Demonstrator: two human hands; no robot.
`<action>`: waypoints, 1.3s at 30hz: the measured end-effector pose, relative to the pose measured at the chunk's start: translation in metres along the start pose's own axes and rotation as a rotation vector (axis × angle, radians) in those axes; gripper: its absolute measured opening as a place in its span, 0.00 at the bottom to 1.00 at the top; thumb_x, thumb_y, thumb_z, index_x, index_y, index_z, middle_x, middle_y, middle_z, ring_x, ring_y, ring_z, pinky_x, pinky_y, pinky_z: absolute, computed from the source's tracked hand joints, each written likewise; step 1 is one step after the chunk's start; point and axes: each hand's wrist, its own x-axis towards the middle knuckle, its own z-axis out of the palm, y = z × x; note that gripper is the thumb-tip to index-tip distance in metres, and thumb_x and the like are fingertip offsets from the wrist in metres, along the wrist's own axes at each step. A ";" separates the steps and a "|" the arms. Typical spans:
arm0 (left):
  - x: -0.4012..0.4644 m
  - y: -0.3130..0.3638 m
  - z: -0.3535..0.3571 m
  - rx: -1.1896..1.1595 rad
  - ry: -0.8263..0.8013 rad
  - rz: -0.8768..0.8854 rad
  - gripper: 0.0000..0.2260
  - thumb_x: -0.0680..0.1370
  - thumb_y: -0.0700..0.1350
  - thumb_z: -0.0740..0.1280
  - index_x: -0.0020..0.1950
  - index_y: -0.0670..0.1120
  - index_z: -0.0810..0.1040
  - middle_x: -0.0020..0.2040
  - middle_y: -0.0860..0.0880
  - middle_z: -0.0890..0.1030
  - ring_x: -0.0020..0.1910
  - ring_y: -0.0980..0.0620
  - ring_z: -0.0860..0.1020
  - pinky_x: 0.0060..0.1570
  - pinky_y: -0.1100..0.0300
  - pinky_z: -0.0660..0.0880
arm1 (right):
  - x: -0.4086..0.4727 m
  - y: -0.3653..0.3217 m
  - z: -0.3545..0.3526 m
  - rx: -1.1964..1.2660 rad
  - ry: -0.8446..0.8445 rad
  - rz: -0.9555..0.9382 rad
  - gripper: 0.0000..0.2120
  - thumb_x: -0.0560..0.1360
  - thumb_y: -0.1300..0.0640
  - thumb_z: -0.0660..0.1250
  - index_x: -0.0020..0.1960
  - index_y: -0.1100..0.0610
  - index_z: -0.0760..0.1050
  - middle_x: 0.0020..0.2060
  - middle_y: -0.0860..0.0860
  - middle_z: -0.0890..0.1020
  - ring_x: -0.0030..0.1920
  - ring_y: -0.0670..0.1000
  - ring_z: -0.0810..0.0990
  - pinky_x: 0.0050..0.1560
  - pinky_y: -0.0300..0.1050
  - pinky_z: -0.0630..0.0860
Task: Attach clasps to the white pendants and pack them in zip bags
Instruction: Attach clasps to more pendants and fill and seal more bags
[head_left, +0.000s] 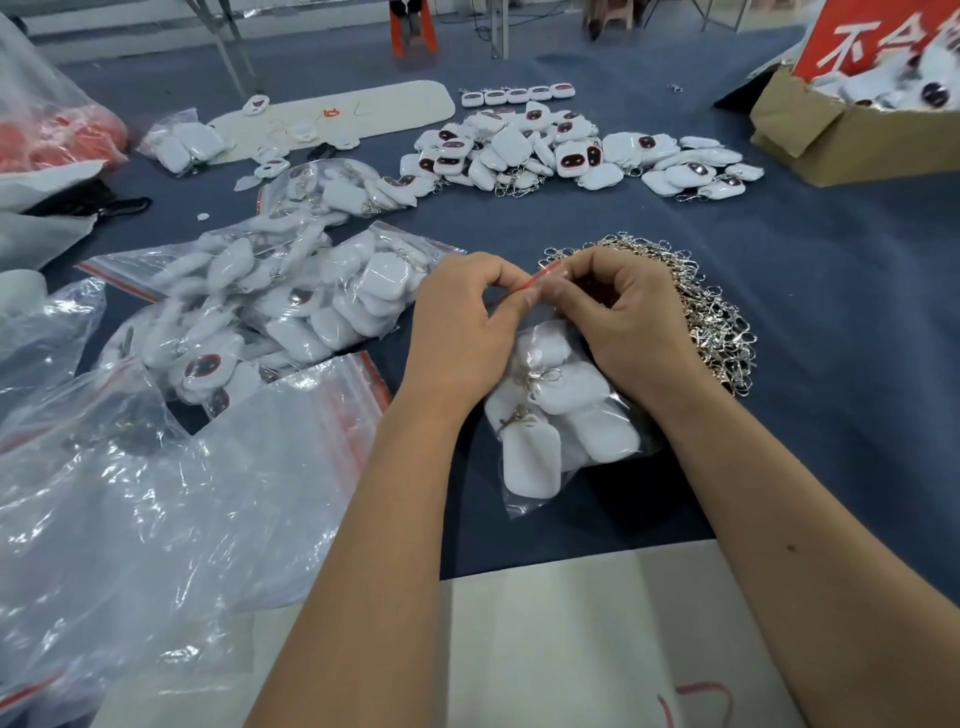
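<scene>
Pendants (532, 457), white, several with metal clasps attached, are seen packed inside a small clear zip bag (597, 415) lying on the dark blue surface (831, 312), just in front of the person.

Head view: the bag's red zip strip (540, 278) at the far end is pinched between both hands. Left hand (462, 332) is clenched on the left part of the strip, thumb and fingertips pressed together. Right hand (623, 317) is grasping the right part of the strip, fingers curled. Both forearms are angled in from the near edge.

Just beyond and to the right of the right hand, a heap of loose metal clasps (722, 322) is spread on the surface, partly hidden by that hand.

To the left, several filled zip bags (291, 296) of pendants are piled together, overlapping. Nearer, a stack of empty zip bags (171, 493) is lying crumpled at the left.

Farther back, a loose pile of pendants (561, 153) with dark red faces and clasps is seen, with a neat row of five (518, 95) behind it. A cardboard box (852, 135) holding more pendants is placed at the far right. A white sheet (597, 634) is lying at the near edge under the forearms.
</scene>
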 end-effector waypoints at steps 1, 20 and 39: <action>0.000 0.000 0.000 -0.011 0.004 -0.014 0.02 0.76 0.42 0.75 0.44 0.45 0.86 0.42 0.54 0.84 0.47 0.59 0.78 0.50 0.69 0.71 | 0.000 0.001 -0.001 0.006 0.007 0.003 0.03 0.78 0.64 0.72 0.46 0.63 0.83 0.38 0.49 0.85 0.38 0.41 0.81 0.42 0.36 0.77; 0.000 -0.009 -0.008 -0.075 -0.092 -0.086 0.02 0.76 0.39 0.75 0.44 0.45 0.85 0.47 0.51 0.85 0.51 0.53 0.81 0.54 0.62 0.74 | 0.002 0.005 -0.004 0.018 0.000 0.041 0.12 0.79 0.64 0.72 0.40 0.49 0.81 0.32 0.42 0.83 0.33 0.39 0.78 0.36 0.33 0.74; -0.002 -0.010 -0.012 -0.130 -0.008 -0.175 0.04 0.76 0.43 0.76 0.42 0.50 0.85 0.40 0.54 0.85 0.42 0.54 0.83 0.48 0.57 0.79 | 0.001 0.006 -0.003 0.187 0.034 0.155 0.03 0.77 0.62 0.75 0.45 0.58 0.85 0.36 0.51 0.87 0.35 0.46 0.83 0.37 0.40 0.80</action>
